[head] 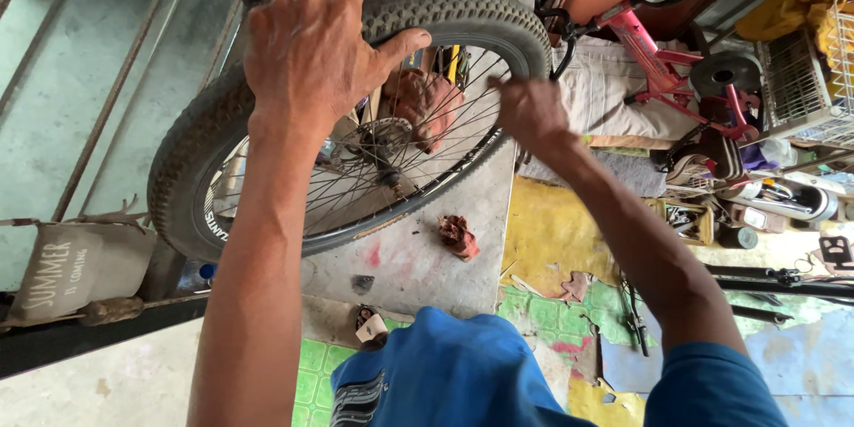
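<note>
Gripping the knobby black tyre (463, 13) from above, the left hand (311, 53) has its fingers curled over the tread and out of sight on the far side, while the thumb (400, 40) stretches along the sidewall toward the rim; that clamp seems meant to keep the bicycle wheel (356, 124) steady and upright. The right hand (532, 111) sits at the wheel's right edge, fingers bunched and pressed in where tyre meets rim, though whether they pinch the bead or a small tool I cannot tell, since the hand's back hides the tips. The wheel is held raised in front of the person, tilted a little, its spokes (445, 133) and hub sprocket (384, 135) facing the camera, over a grey concrete slab (427, 249).

Both forearms reach forward and up, the left nearly straight, wrist bent over the tyre's crown, the right angled inward with the elbow out. Blue sleeves (712, 382) show at the bottom. A crumpled reddish rag (458, 236) lies on the slab just below the wheel. A pink bicycle frame (658, 58) lies well apart at the right.
</note>
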A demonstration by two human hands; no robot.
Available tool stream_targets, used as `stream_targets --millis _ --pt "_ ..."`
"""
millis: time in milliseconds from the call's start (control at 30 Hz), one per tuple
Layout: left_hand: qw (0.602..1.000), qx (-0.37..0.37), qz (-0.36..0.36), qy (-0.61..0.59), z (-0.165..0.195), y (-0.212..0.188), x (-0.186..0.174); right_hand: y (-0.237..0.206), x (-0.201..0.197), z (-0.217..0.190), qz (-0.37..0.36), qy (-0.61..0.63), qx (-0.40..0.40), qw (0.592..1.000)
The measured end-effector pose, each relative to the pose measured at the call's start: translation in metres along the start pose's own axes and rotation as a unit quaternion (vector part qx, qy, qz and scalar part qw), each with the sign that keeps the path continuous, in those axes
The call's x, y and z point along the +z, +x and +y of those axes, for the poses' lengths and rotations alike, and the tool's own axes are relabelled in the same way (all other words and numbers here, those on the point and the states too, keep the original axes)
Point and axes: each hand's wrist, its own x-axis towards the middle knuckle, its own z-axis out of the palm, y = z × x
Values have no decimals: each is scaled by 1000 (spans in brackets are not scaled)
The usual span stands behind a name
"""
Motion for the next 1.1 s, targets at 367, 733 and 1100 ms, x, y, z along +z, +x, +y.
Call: stream_targets --millis 367,733,1100 --pt "999 24 37 27 -1 3 2 -47 69 -30 190 118 -210 952" --pt "999 10 31 -3 -7 0 -4 -36 73 13 280 73 -89 953" --pt "999 -10 -26 -20 -1 3 -7 -38 107 -15 157 30 -100 982"
